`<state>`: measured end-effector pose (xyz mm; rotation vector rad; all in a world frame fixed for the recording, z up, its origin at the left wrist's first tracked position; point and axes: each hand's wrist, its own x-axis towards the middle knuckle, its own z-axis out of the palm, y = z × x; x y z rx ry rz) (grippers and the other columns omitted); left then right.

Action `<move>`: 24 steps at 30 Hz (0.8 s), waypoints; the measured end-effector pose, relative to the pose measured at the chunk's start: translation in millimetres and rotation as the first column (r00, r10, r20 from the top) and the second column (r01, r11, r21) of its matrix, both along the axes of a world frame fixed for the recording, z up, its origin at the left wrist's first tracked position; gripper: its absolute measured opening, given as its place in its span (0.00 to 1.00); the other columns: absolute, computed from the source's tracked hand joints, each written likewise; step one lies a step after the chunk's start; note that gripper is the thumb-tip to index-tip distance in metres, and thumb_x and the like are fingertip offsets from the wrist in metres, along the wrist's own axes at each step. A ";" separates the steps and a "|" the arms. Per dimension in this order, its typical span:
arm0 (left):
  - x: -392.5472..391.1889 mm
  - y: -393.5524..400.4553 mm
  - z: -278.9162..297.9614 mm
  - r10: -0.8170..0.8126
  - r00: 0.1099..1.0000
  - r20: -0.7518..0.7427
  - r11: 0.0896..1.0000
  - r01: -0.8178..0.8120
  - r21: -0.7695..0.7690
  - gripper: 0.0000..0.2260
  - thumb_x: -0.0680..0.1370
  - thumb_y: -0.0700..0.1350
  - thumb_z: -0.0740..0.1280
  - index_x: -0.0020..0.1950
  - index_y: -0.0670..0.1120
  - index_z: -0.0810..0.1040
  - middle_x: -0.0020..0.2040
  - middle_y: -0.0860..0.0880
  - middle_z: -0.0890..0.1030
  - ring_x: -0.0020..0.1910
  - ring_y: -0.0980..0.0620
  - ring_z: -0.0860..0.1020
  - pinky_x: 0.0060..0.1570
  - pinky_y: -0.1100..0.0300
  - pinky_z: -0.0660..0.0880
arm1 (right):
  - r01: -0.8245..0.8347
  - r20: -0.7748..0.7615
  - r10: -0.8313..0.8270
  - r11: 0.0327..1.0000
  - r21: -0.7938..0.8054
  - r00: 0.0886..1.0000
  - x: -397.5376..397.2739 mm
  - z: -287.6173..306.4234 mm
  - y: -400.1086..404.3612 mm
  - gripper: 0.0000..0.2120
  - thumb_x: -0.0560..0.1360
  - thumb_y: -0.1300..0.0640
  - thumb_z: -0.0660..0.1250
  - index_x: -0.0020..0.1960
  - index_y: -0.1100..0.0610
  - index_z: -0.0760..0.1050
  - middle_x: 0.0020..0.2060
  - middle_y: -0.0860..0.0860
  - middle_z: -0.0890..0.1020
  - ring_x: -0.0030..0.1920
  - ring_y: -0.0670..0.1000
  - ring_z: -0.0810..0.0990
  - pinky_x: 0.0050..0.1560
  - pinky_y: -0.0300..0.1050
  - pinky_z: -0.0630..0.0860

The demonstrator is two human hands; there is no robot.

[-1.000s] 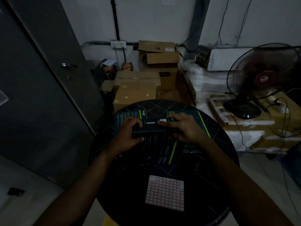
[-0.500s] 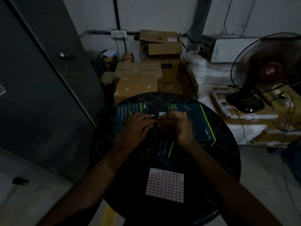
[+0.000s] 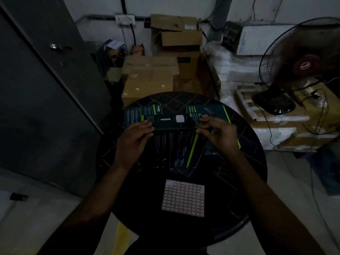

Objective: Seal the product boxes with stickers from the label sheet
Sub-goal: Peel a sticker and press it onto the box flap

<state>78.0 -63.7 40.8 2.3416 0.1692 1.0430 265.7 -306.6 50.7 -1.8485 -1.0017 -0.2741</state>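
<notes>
Hands hold one dark product box point(image 3: 174, 134) at the far half of the round black table point(image 3: 244, 181). Left hand point(image 3: 135, 138) grips its left end, right hand point(image 3: 217, 135) pinches its right end, fingers curled on the edges. White sticker point(image 3: 179, 118) sits on the box's upper face. Two more boxes lie beyond it. Label sheet point(image 3: 183, 198) lies flat nearer the person, well apart from both hands.

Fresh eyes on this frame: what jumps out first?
Both hands at centre: the left hand and right hand grip the ends of a dark box with a white sticker on its upper face. Nearer the person, a pink-gridded label sheet lies flat on the round black table. A fan stands at right.
</notes>
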 end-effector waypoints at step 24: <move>38.3 -61.6 14.1 0.236 0.862 -0.449 0.807 0.084 0.585 0.42 0.72 0.61 0.65 0.81 0.48 0.52 0.81 0.46 0.54 0.80 0.44 0.54 0.75 0.40 0.50 | -0.151 -0.343 -0.198 0.626 -0.765 0.918 -95.6 -201.5 -50.1 0.26 0.75 0.47 0.70 0.70 0.55 0.74 0.68 0.56 0.74 0.68 0.60 0.71 0.64 0.55 0.72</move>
